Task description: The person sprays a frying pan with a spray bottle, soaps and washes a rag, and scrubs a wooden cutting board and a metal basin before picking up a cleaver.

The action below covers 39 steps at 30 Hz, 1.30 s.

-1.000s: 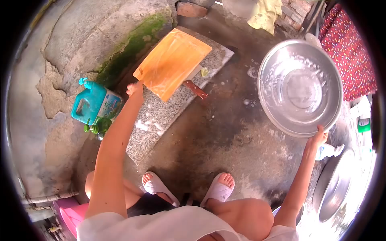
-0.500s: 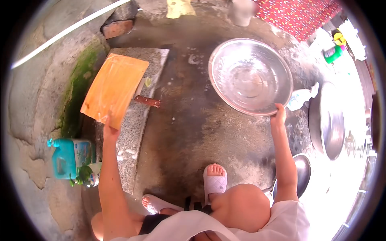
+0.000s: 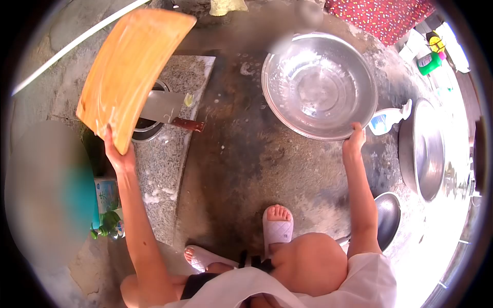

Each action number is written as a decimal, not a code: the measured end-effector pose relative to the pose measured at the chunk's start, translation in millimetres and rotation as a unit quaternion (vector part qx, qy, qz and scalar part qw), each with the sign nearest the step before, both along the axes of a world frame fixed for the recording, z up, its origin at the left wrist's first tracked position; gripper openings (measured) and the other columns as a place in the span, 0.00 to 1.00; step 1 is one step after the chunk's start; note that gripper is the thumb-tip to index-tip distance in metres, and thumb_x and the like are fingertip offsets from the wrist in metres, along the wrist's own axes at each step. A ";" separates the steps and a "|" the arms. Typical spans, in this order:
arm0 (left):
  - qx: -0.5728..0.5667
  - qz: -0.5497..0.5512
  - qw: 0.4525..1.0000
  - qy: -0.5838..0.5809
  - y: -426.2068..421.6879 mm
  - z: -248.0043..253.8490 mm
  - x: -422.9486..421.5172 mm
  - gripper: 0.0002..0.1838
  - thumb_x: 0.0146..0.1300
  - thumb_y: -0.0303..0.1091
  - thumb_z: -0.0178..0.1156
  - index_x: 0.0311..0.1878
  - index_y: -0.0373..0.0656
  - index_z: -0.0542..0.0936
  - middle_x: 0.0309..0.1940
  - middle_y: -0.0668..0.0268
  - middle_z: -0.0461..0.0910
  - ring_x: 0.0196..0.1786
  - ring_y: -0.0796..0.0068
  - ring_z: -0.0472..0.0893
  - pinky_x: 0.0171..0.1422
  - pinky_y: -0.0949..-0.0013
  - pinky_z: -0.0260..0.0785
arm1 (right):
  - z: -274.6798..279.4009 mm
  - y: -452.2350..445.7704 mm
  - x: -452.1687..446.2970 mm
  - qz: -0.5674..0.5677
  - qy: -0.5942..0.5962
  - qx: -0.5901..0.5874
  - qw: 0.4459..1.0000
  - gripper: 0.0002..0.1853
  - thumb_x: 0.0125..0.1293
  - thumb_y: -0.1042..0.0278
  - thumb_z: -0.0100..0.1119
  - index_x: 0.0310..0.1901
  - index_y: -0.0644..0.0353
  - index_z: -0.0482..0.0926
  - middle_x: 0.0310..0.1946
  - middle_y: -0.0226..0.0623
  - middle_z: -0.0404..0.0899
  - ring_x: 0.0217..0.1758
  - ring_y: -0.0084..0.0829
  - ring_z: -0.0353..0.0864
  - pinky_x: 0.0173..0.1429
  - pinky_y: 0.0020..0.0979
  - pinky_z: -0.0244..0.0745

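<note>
My left hand (image 3: pixel 119 151) grips the near edge of an orange wooden cutting board (image 3: pixel 131 66), raised and tilted over the stone slab (image 3: pixel 164 205). Under the board, a cleaver with a brown handle (image 3: pixel 188 124) and a wide blade (image 3: pixel 162 106) lies across a round metal rim (image 3: pixel 149 134) on the slab. A bit of green scrap (image 3: pixel 188 99) sits beside the blade. At the right, my right hand (image 3: pixel 354 139) is closed on the near rim of a large metal basin (image 3: pixel 318 90), which has some water or suds inside.
A spray bottle (image 3: pixel 389 118) stands right of the basin, near another metal basin (image 3: pixel 423 149) and a pan (image 3: pixel 389 220). Bottles (image 3: pixel 109 195) are at the left by the wall. A red patterned cloth (image 3: pixel 380 18) and a green bottle (image 3: pixel 429 62) are at the upper right.
My left hand has lifted the board off the slab, uncovering the cleaver blade and round metal rim. Since the first frame, the view has turned, and my right hand still holds the basin.
</note>
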<state>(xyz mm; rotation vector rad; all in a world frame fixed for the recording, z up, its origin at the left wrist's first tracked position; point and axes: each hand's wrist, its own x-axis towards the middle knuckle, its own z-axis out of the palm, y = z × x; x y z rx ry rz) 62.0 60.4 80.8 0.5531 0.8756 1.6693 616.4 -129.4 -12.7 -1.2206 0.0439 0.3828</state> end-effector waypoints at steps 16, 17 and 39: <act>-0.026 0.035 0.998 0.041 -65.3 -9.3 52.5 0.23 0.54 0.37 0.57 0.52 0.38 0.70 0.49 0.64 0.73 0.52 0.70 0.72 0.57 0.67 0.62 | 197.5 4.9 -26.7 -0.108 -0.651 -0.050 0.750 0.03 0.51 0.79 0.58 0.26 0.66 0.73 0.24 0.30 0.73 0.28 0.21 0.68 0.37 0.24 0.65; -0.032 0.037 0.998 0.043 -67.4 -12.3 49.1 0.22 0.54 0.37 0.58 0.52 0.38 0.70 0.48 0.64 0.73 0.51 0.71 0.72 0.56 0.67 0.63 | 203.7 5.8 -36.4 -0.128 -0.649 -0.044 0.748 0.06 0.52 0.77 0.59 0.22 0.64 0.72 0.22 0.28 0.73 0.26 0.17 0.67 0.36 0.22 0.65; -0.043 0.025 0.995 0.086 -87.1 -2.6 44.9 0.17 0.53 0.36 0.59 0.44 0.38 0.74 0.39 0.66 0.77 0.41 0.74 0.77 0.48 0.70 0.68 | 146.2 45.4 -5.9 0.057 -0.414 -0.002 0.908 0.13 0.47 0.85 0.48 0.36 0.65 0.75 0.30 0.30 0.75 0.33 0.23 0.72 0.41 0.26 0.68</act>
